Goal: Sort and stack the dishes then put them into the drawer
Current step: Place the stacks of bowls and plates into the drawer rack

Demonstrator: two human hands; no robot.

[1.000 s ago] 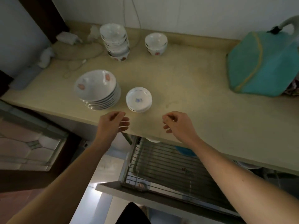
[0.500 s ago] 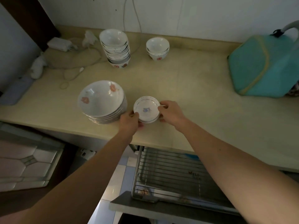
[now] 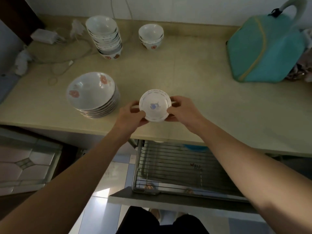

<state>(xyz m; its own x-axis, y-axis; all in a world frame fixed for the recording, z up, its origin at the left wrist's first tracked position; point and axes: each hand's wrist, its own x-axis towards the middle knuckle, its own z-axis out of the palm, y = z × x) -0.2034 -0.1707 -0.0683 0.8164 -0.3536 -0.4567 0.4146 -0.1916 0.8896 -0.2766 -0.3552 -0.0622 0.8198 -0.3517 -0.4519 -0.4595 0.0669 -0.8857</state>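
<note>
Head view shows both hands clasped around a small stack of white saucers with a blue motif [image 3: 155, 105], held at the front of the beige stone counter [image 3: 194, 78]: the left hand [image 3: 130, 116] has its grip curled round the stack's left rim, and the right hand [image 3: 183, 109] pinches the right rim, thumb on top. Whether the stack is just lifted or touches the counter cannot be told. The step in hand looks like moving this sorted stack to the open drawer with a wire rack [image 3: 170, 168], which lies directly below the counter edge. That move calls for keeping the stack level, bringing it back over the edge and lowering it onto the rack clear of the drawer's front lip. Four piles of dishes can be counted: the held saucers, one stack of wide white plates with red flowers [image 3: 92, 95] just to the left, one tall stack of white patterned bowls [image 3: 105, 37] at the back, and one short stack of smaller white bowls [image 3: 151, 36] beside it. How many saucers are in the held stack is hidden. One teal fabric bag [image 3: 265, 49] sits far right.
</note>
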